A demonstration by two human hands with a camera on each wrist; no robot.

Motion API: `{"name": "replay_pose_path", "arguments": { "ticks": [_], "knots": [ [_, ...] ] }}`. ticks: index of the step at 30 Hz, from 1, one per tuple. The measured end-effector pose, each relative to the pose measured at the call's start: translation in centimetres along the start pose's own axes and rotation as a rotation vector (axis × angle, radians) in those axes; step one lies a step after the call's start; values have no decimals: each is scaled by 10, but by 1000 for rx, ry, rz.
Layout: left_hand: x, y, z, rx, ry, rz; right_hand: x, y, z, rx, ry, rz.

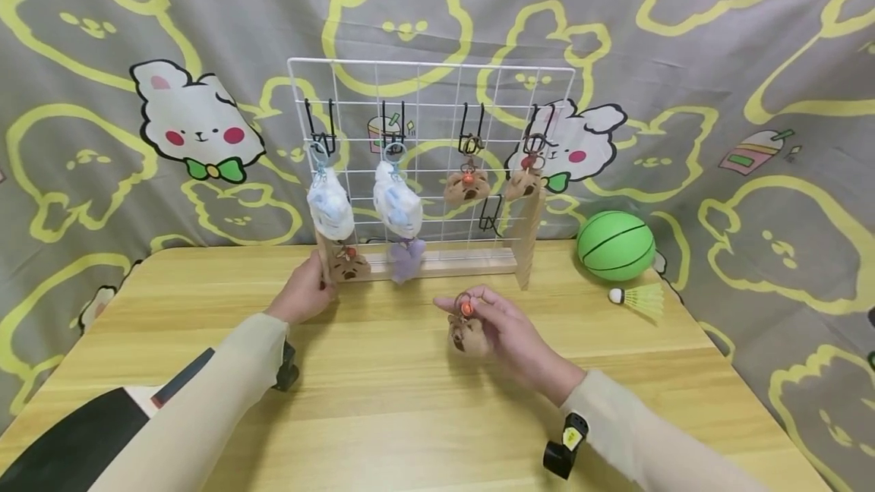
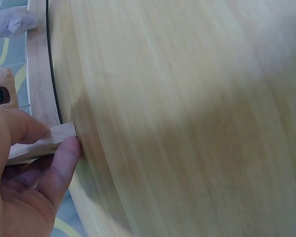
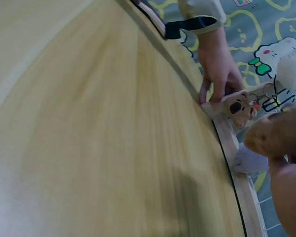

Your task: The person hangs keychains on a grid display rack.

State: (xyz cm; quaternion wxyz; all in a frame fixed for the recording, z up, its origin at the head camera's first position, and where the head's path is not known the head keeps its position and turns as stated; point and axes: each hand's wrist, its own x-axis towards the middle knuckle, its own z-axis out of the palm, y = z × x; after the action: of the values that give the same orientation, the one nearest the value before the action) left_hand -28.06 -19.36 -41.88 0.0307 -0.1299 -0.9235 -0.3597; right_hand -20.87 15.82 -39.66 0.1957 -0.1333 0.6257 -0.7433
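My left hand grips the left wooden foot of a white wire grid rack; in the left wrist view, thumb and fingers lie either side of the wooden foot. In front of the rack, my right hand pinches a brown plush keychain near its ring and orange bead. On the rack's black hooks hang two white-and-blue plush keychains and two brown plush keychains in the upper row. Lower down are another brown plush keychain and a purple plush keychain.
A black hook sits at the grid's lower right. To the right on the table are a green ball and a yellow shuttlecock. A patterned grey curtain hangs behind. A dark object lies beside my left sleeve.
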Motion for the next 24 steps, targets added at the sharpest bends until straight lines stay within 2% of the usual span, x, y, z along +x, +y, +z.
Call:
{"name": "replay_pose_path", "arguments": {
  "ticks": [3,8,12,17,20,24],
  "knots": [
    [-1,0,0,8,10,1,3,-4,-2,5,54,11],
    [-2,1,1,11,12,16,5,-9,-9,60,84,8],
    [-2,2,2,4,6,11,11,-14,-17,90,95,-32],
    [-1,2,1,-3,0,13,20,-18,-29,88,155,-104],
    [0,0,1,-5,4,18,25,-20,-36,58,203,-156],
    [1,-1,1,-4,4,20,30,-21,-44,-56,259,-225]
  ]
}}
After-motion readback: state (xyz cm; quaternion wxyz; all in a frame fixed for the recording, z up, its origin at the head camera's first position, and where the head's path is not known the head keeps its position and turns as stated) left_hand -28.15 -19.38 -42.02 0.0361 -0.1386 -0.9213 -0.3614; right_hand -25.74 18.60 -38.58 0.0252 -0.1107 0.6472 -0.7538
